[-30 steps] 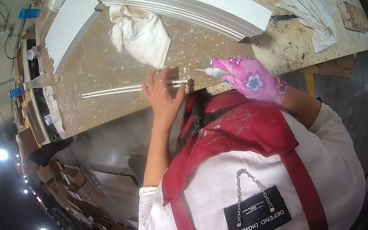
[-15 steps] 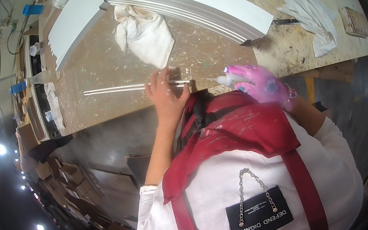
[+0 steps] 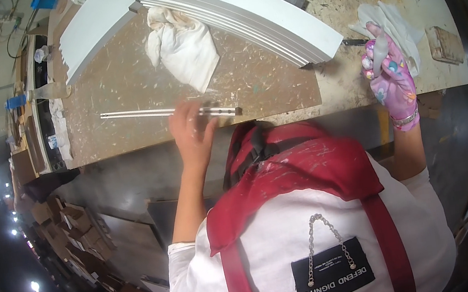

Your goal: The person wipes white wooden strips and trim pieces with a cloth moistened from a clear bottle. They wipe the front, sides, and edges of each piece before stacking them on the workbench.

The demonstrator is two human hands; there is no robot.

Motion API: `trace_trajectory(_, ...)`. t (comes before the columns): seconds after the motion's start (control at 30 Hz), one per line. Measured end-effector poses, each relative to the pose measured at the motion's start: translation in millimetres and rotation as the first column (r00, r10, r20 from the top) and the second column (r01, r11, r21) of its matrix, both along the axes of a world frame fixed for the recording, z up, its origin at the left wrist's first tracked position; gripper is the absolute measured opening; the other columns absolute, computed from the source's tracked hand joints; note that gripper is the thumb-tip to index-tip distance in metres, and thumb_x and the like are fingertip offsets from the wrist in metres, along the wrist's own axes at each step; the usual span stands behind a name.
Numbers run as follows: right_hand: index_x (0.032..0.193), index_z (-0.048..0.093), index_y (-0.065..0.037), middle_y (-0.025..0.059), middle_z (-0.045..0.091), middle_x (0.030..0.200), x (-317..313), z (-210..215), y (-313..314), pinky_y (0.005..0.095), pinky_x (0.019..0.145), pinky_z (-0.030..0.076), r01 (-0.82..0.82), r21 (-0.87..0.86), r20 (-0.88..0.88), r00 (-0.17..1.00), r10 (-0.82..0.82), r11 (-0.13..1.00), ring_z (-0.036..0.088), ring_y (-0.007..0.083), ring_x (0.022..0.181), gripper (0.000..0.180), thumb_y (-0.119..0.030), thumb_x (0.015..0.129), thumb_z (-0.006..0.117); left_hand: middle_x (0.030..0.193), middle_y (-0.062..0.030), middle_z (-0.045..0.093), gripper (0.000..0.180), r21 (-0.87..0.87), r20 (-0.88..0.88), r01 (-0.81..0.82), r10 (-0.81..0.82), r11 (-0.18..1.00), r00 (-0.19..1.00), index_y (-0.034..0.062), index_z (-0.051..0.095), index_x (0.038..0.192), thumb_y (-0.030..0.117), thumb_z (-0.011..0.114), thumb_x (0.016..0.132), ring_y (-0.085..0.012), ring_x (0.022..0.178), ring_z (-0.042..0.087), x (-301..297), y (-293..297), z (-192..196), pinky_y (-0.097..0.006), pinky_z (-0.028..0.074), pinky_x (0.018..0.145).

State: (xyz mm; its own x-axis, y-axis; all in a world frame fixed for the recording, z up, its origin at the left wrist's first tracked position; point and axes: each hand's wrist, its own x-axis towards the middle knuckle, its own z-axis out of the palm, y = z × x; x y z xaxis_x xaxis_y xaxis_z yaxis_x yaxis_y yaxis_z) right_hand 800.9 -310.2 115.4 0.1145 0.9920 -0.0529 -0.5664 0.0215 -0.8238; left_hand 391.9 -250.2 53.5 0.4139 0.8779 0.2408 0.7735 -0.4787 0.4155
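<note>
White strips: two slim, straight strips [image 3: 138, 113] are running side by side as a narrow pair, a thin dark line showing between them.
Pose of strips: they are lying flat and lengthwise, their right end sitting nearer the front edge than their left.
Place of strips: they are resting on the brown worktop [image 3: 119, 84], the left hand [image 3: 191, 129] covering a stretch right of their middle; its blurred fingers are hiding whether they are touching.
Dark marks: small dark spots are showing near the strips' right end.
Pale bottle: a small greyish-white bottle [image 3: 380, 56] is standing roughly upright within the gloved right hand [image 3: 394, 85], whose fingers are wrapping around it and partly hiding it.
</note>
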Motion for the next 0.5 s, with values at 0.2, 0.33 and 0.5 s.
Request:
trace_trajectory(0.2,0.131,0.044,0.001,0.0091,0.055,0.114,20,-21,27,0.0319,0.092,0.047,0.158,-0.104,0.281,0.952,-0.123,0.982,0.059,0.021,0.104,0.047,-0.008,0.088,0.061,0.139,-0.0101,0.045,0.071,-0.097,-0.31,-0.057,0.024,0.994,0.95,0.0126,0.042,0.139,0.027,0.074,0.076,-0.0342,0.132,0.037,13,-22,-3,-0.056,0.022,0.107)
trace_trajectory(0.33,0.131,0.045,-0.002,0.0086,0.057,0.114,62,-36,65,0.0339,0.093,0.048,0.229,-0.033,0.091,0.97,-0.226,0.973,0.061,0.0218,0.101,0.042,-0.008,0.091,0.056,0.14,-0.0094,0.044,0.071,-0.092,-0.353,-0.059,0.023,0.994,0.936,0.0141,0.042,0.139,0.026,0.074,0.077,-0.0347,0.133,0.035,4,-18,-12,-0.056,0.021,0.108)
trace_trajectory(0.5,0.123,0.048,-0.005,0.0087,0.059,0.106,129,-63,126,0.0324,0.079,0.049,0.357,-0.125,-0.085,0.926,-0.369,0.926,0.06,0.0191,0.091,0.034,-0.013,0.091,0.057,0.141,-0.0085,0.043,0.071,-0.067,-0.382,-0.108,0.074,0.992,0.921,0.0144,0.047,0.132,0.016,0.078,0.069,-0.0333,0.134,0.035,2,13,0,-0.056,0.022,0.108)
